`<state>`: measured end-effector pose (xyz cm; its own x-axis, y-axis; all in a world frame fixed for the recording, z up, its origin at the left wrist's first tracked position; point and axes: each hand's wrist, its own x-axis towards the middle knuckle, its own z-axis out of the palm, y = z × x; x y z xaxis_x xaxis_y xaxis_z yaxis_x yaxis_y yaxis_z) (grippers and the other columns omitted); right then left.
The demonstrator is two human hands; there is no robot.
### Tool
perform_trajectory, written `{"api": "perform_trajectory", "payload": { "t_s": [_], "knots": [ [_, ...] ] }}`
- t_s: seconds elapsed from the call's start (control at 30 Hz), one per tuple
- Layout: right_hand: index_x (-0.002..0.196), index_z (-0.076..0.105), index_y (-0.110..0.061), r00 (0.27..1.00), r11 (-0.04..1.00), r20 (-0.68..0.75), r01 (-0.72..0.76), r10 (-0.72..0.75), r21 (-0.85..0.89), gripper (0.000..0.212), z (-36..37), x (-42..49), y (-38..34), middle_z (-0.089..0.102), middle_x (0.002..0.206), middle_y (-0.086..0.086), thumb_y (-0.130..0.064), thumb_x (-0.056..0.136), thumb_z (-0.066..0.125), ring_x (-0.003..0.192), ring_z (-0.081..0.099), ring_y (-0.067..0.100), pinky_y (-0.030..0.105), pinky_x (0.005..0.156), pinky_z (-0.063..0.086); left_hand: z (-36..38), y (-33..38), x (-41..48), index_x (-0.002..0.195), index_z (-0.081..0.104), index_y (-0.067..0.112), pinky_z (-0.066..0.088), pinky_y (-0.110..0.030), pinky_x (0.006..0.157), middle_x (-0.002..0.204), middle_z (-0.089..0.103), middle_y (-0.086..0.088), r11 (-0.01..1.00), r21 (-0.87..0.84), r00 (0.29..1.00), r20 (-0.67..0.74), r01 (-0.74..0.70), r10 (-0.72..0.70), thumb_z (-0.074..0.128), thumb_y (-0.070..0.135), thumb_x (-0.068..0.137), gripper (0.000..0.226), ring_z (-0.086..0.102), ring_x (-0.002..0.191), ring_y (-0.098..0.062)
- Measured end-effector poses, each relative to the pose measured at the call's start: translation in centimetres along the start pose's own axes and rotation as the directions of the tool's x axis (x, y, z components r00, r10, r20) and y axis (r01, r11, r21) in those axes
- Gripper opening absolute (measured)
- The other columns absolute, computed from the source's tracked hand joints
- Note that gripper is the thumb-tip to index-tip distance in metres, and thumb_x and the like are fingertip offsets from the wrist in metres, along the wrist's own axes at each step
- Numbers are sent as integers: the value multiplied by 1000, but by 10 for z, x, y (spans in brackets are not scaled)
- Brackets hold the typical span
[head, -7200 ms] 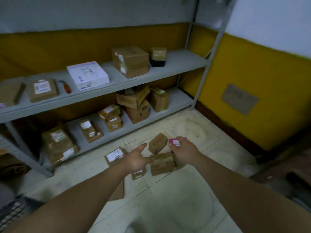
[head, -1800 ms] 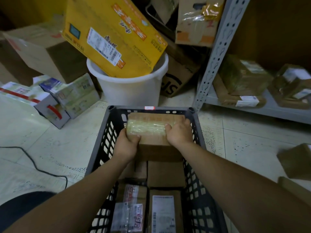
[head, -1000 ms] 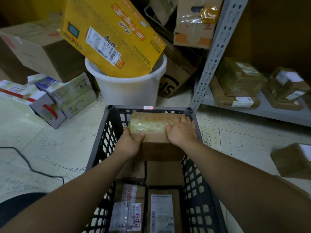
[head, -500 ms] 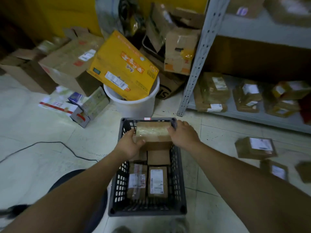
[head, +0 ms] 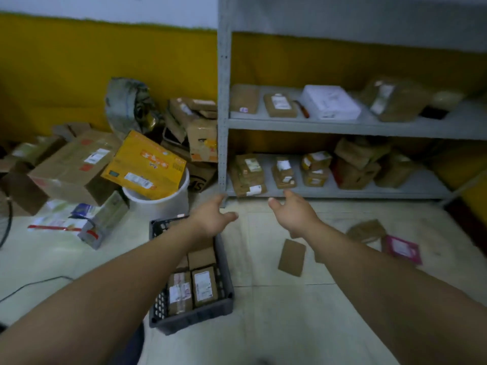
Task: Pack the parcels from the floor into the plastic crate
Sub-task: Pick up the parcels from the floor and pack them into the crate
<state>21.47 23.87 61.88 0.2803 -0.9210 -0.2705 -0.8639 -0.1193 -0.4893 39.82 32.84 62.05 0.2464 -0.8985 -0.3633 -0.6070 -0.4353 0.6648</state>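
Left hand (head: 213, 219): released, fingers loosely spread, holding nothing; I see it above the far end of the crate.
Right hand (head: 292, 214): also released and holding nothing, over the floor tiles right of the crate.
Crate (head: 192, 317): dark grey plastic with lattice walls, standing on the floor below the left forearm.
Parcels in crate (head: 201, 285): brown cardboard, laid flat; the two nearest carry white printed labels I cannot read.
Parcels on floor: a flat brown rectangle (head: 292, 257) near the crate's right side; farther right a crumpled brown one (head: 365, 230) and a pink mailer (head: 402, 248) with a white label.
Yellow box (head: 143, 167): glossy carton tilted in a round white bucket (head: 160, 204); its orange lettering and barcode sticker are too blurred to read.
Shelf (head: 342, 126): grey metal with a perforated post, two tiers of taped brown parcels with white labels.
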Motion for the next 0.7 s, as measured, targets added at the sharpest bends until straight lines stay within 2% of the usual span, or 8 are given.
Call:
{"api": "perform_trajectory", "payload": {
  "t_s": [0.17,0.37,0.57,0.7],
  "knots": [
    [152,24,-14,991,997,-111,-76,79,32,72,-93,-60,70,28,157,8,-56,96,40,141,31,29,38,110,30,36,116,-32,151,16,17,26,-30,111,157,21,-3,979,103,984,46,-177,173,54,45,91,77,26,142,-22],
    [152,24,-15,957,981,-218,-178,190,74,73,-202,-121,204,27,157,8,-56,95,42,142,30,28,39,111,29,140,263,-56,149,24,17,27,-27,109,155,26,-6,916,162,928,135,-367,348,58,42,90,72,30,140,-22],
    [153,22,-11,921,955,-256,-290,295,56,76,-290,-166,346,24,158,10,-56,95,43,144,26,27,37,114,25,261,381,-60,150,21,17,25,-29,112,156,22,-4,865,174,862,300,-471,409,56,45,89,75,26,142,-22],
    [153,20,-11,893,932,-265,-351,364,97,75,-324,-171,412,20,160,8,-54,96,42,145,22,26,37,115,21,310,432,-47,150,19,16,23,-30,112,157,21,-6,842,199,834,369,-501,409,53,42,92,72,25,142,-23]
  ]
}}
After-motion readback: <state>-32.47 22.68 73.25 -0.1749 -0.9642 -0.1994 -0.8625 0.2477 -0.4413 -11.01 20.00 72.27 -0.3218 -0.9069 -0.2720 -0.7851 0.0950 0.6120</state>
